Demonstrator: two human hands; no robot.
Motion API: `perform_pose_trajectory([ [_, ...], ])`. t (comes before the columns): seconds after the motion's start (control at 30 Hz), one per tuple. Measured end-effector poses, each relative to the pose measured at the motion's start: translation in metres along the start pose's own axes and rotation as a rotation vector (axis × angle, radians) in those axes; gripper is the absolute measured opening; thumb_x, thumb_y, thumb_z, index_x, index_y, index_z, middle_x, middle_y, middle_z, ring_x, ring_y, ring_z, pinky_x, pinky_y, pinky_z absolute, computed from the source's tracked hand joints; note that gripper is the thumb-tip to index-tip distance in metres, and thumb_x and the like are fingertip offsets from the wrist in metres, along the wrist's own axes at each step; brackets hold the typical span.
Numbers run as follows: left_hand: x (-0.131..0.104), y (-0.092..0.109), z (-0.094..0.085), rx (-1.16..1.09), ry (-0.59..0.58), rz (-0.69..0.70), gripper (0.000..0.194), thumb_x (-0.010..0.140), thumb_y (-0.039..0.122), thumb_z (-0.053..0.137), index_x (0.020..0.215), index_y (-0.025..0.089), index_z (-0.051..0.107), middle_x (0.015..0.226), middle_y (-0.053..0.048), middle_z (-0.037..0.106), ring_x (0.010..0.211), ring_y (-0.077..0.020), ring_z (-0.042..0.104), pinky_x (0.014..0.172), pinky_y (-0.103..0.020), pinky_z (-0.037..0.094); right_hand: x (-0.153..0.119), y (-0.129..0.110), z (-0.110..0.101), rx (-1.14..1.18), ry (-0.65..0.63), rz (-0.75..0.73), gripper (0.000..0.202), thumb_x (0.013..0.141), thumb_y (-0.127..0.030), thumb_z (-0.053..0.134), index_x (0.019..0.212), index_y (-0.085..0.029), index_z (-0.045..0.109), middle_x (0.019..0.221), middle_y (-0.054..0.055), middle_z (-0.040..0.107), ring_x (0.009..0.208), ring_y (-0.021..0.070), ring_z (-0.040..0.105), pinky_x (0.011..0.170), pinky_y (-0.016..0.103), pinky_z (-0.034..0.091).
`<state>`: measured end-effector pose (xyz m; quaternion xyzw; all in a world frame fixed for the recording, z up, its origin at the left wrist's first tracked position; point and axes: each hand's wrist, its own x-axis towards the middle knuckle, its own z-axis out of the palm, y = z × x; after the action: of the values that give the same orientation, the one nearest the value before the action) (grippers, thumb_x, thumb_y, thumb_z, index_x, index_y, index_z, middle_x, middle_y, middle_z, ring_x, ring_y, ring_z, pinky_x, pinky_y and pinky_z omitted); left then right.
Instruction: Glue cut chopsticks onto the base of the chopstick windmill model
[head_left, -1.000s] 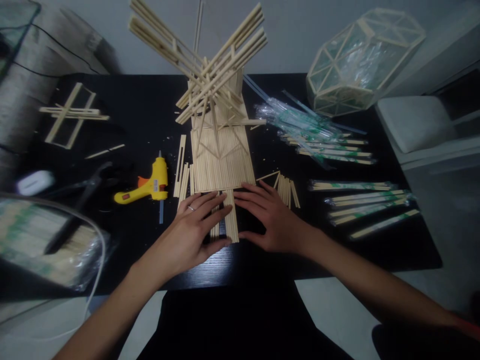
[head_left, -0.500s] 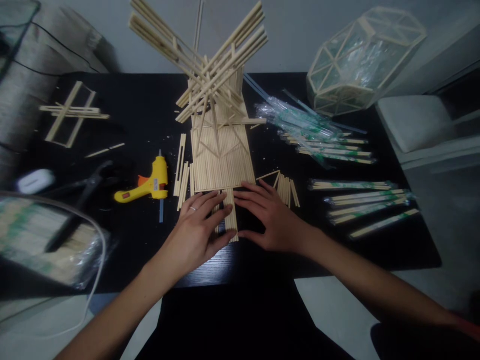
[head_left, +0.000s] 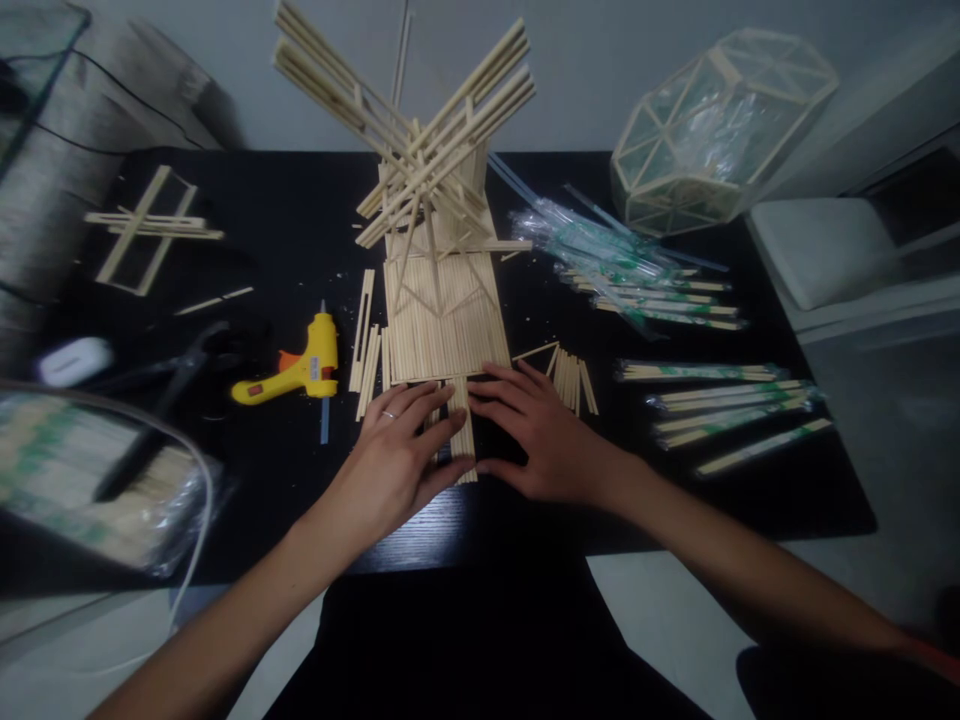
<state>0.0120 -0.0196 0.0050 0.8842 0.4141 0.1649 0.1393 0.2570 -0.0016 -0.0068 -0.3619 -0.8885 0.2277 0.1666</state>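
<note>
A narrow row of thin wooden sticks (head_left: 463, 440) lies side by side on the table, its far end at the near edge of a wider stick panel (head_left: 446, 345). My left hand (head_left: 401, 450) is open along the row's left side, thumb and index fingertips touching it. More sticks show partly under that hand. From the right, my open right hand (head_left: 536, 430) has its fingers spread, with fingertips by the row and the panel's corner. Behind the panel rises a windmill-like model (head_left: 427, 170) with crossed stick blades.
A yellow glue gun (head_left: 315, 365) and loose sticks (head_left: 367, 370) are left. Short sticks (head_left: 574, 380) lie right of my right hand. Bagged sticks (head_left: 739, 400) are farther right. A polyhedral lantern frame (head_left: 720, 130) stands at back right; black pliers (head_left: 180, 380) lie left.
The camera view has shifted very slightly. Both hands and the row of sticks stay in almost the same position.
</note>
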Motion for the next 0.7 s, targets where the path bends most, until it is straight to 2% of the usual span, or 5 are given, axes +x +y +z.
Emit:
perform_pose_trajectory([
  [0.33, -0.0018, -0.0018, 0.0047, -0.029, 0.042, 0.015, 0.040, 0.100, 0.041, 0.068, 0.132, 0.017, 0.069, 0.144, -0.016, 0.065, 0.140, -0.0345, 0.055, 0.118, -0.059, 0.042, 0.0012, 0.0003, -0.0008, 0.028, -0.011, 0.005, 0.062, 0.089, -0.043, 0.081, 0.140, -0.014, 0.059, 0.146, 0.016, 0.064, 0.154, 0.0365, 0.041, 0.129, 0.066, 0.024],
  [0.7, -0.0027, -0.0009, 0.0053, -0.021, 0.049, 0.019, 0.040, 0.100, 0.039, 0.068, 0.133, 0.017, 0.069, 0.144, -0.016, 0.064, 0.140, -0.0345, 0.056, 0.119, -0.057, 0.042, 0.0019, 0.0018, 0.0001, 0.036, 0.001, 0.006, 0.059, 0.088, -0.041, 0.082, 0.138, -0.019, 0.060, 0.146, 0.014, 0.064, 0.153, 0.0356, 0.043, 0.129, 0.066, 0.024],
])
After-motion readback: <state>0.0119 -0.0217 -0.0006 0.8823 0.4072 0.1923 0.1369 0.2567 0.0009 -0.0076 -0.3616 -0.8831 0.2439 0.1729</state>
